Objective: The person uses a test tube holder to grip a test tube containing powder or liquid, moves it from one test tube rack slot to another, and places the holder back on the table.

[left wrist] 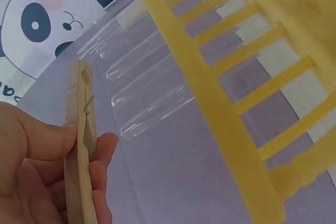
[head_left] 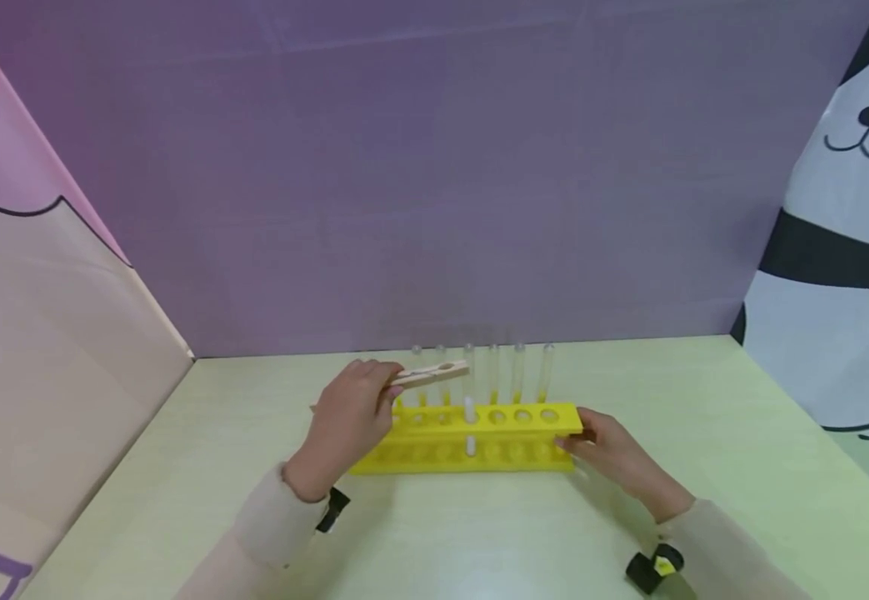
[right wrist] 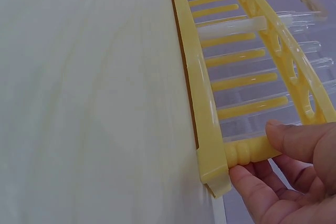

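My left hand (head_left: 347,417) holds a wooden test tube clamp (head_left: 434,373) by its handles, thumb on one side and fingers on the other. The clamp's tip overlaps the upper part of a test tube with white contents (head_left: 469,408) in the head view. That tube stands upright in a front hole of the yellow test tube rack (head_left: 412,464). With thumb and fingers, my right hand (head_left: 625,462) grips the rack's right end post (right wrist: 247,150). Several clear tubes (head_left: 519,367) sit upside down on pegs (right wrist: 252,80) along the rack's back.
The rack stands on a pale wooden table (head_left: 441,533). Behind it rises a purple cloth wall (head_left: 434,183). Printed cartoon panels flank the table, a panda panel (head_left: 846,333) on the right and a pink one (head_left: 22,158) on the left.
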Demonstrator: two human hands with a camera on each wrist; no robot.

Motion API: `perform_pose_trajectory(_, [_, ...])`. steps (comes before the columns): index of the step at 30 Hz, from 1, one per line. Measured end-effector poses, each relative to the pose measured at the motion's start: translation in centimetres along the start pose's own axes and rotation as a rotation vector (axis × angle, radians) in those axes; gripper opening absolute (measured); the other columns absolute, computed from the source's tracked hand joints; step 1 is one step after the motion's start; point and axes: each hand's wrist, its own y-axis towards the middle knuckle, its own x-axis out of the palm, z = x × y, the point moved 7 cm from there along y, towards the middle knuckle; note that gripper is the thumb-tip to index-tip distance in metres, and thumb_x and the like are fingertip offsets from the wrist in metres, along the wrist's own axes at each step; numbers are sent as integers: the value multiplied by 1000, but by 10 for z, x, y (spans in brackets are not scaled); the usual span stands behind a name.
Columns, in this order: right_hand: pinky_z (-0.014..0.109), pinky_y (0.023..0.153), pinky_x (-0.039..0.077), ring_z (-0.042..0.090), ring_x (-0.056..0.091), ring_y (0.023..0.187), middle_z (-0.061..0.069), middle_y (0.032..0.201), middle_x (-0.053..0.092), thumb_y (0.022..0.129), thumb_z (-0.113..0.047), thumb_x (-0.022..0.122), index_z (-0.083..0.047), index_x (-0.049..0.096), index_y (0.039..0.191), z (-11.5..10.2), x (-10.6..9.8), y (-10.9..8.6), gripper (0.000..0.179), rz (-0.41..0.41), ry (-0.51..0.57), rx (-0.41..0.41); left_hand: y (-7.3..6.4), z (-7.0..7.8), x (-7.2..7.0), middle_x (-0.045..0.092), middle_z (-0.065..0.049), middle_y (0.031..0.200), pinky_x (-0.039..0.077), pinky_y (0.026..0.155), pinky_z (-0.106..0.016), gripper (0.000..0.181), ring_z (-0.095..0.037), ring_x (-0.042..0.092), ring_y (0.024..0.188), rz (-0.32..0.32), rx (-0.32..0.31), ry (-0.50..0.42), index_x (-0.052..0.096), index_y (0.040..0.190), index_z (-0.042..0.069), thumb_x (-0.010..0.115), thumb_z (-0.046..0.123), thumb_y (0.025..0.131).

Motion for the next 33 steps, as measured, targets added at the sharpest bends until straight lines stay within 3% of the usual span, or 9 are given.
perform_pose_trajectory(11, [26, 79, 50, 25, 56, 99, 19, 121, 57, 91, -8, 61, 5, 51, 126, -1, 0, 0, 38, -5, -7, -7, -8, -10, -9, 67, -6, 89, 46, 62, -31, 23, -20, 54, 73, 25, -2, -12, 67, 108, 1, 67, 5, 85])
perform_pose_trajectory(22, [26, 75, 50, 23, 56, 96, 20, 119, 58, 91, -8, 61, 7, 50, 126, -5, 0, -1, 39, -13, -7, -24, -24, -42, -14, 68, -7, 90, 43, 62, -31, 23, -20, 51, 72, -7, -98, 8, 67, 105, 2, 68, 3, 82])
perform_pose_trajectory(33, [27, 77, 50, 22, 56, 95, 17, 119, 59, 90, -9, 62, 5, 51, 125, 3, -1, 2, 39, 8, -10, 26, -42, -71, -21, 69, -10, 89, 45, 60, -33, 24, -22, 54, 71, -28, -166, 28, 68, 104, 0, 69, 1, 80])
